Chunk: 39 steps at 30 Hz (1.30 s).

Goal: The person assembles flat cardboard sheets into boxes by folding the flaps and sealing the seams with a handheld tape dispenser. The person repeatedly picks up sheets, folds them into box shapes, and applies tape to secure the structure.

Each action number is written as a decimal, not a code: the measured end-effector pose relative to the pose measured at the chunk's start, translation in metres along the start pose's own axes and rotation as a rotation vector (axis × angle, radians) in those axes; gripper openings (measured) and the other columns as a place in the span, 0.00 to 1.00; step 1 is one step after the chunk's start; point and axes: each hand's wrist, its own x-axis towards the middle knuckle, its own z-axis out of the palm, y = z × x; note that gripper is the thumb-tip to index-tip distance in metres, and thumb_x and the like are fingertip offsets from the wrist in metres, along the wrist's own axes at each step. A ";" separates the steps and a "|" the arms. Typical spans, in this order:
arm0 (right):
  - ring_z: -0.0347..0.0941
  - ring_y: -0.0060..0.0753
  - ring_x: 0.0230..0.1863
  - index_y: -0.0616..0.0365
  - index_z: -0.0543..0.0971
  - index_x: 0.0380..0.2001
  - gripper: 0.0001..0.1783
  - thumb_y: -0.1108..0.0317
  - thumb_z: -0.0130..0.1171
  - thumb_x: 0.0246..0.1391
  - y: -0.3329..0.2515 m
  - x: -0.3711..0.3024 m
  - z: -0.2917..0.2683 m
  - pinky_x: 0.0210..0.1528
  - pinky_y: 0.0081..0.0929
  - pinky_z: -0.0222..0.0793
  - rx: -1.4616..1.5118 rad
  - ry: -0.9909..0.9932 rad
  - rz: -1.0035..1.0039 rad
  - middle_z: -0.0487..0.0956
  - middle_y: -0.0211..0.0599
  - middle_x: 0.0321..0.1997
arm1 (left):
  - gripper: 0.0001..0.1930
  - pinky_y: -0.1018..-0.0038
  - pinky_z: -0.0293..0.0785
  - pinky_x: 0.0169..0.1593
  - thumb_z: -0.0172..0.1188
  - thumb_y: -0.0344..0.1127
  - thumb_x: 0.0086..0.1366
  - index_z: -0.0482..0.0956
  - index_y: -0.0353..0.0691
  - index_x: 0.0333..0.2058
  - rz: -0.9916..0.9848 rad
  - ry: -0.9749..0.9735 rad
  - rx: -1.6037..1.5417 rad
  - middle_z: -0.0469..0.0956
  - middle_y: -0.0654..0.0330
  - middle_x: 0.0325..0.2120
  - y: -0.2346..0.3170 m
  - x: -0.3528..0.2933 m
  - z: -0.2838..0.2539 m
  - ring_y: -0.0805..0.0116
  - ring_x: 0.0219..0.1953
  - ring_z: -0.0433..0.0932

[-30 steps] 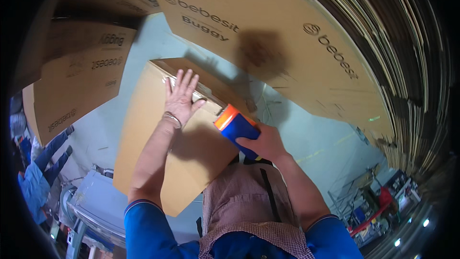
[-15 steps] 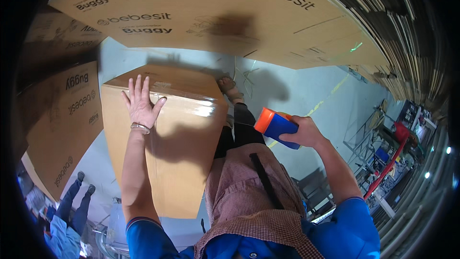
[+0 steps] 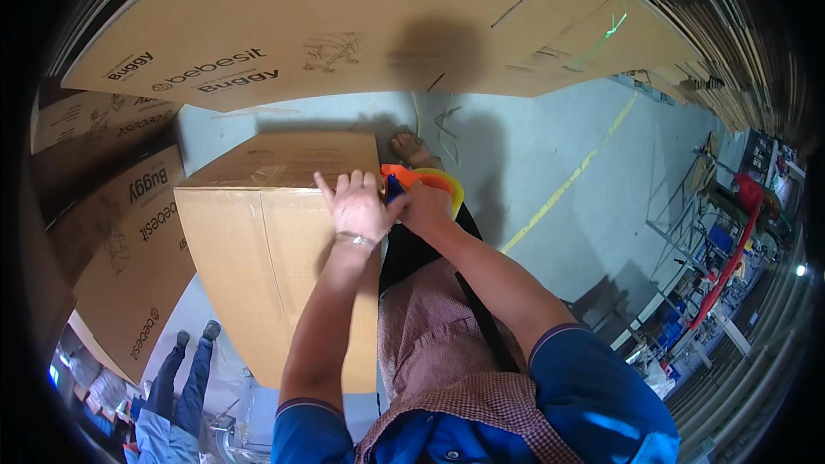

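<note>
A large brown cardboard box [image 3: 228, 249] stands in front of me, with a strip of clear tape [image 3: 249, 179] along its upper edge. My left hand [image 3: 357, 209] lies over the right end of that edge with its fingers stretched out, palm down. Right beside it, at the box's right corner, my right hand [image 3: 427, 209] grips an orange, blue and yellow tape dispenser [image 3: 454, 191]. The dispenser's front is at the corner, partly hidden by my hands. Whether its tape touches the box there cannot be seen.
A stack of flat printed cardboard sheets [image 3: 369, 43] spans the far side. More printed boxes [image 3: 129, 241] stand at the left, with another person's legs [image 3: 185, 378] near them. My foot [image 3: 412, 150] is beside the box. Racks and a red strip [image 3: 730, 249] are at the right.
My left hand has slid right along the box's upper edge to its corner. The right hand has brought the tape dispenser left, from the open side up against that corner.
</note>
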 end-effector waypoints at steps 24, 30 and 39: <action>0.78 0.51 0.41 0.62 0.79 0.39 0.32 0.47 0.69 0.37 -0.028 -0.025 -0.007 0.43 0.40 0.72 0.132 -0.162 0.278 0.81 0.50 0.38 | 0.25 0.51 0.41 0.69 0.52 0.49 0.65 0.73 0.40 0.55 -0.262 0.089 -0.090 0.74 0.55 0.54 -0.306 -0.019 -0.080 0.59 0.65 0.61; 0.77 0.54 0.44 0.64 0.78 0.40 0.35 0.43 0.67 0.39 -0.146 0.050 0.014 0.47 0.43 0.71 0.077 0.027 0.018 0.81 0.52 0.39 | 0.28 0.64 0.72 0.54 0.61 0.45 0.61 0.70 0.30 0.53 -1.475 1.154 -0.807 0.76 0.49 0.50 -0.288 -0.263 0.070 0.52 0.51 0.76; 0.78 0.48 0.42 0.66 0.78 0.36 0.30 0.48 0.68 0.43 -0.335 0.153 0.062 0.46 0.39 0.71 0.330 -0.023 -0.416 0.81 0.50 0.36 | 0.36 0.68 0.71 0.51 0.52 0.63 0.63 0.63 0.42 0.60 -1.953 1.380 -2.219 0.70 0.60 0.55 -0.136 -0.363 0.229 0.60 0.52 0.72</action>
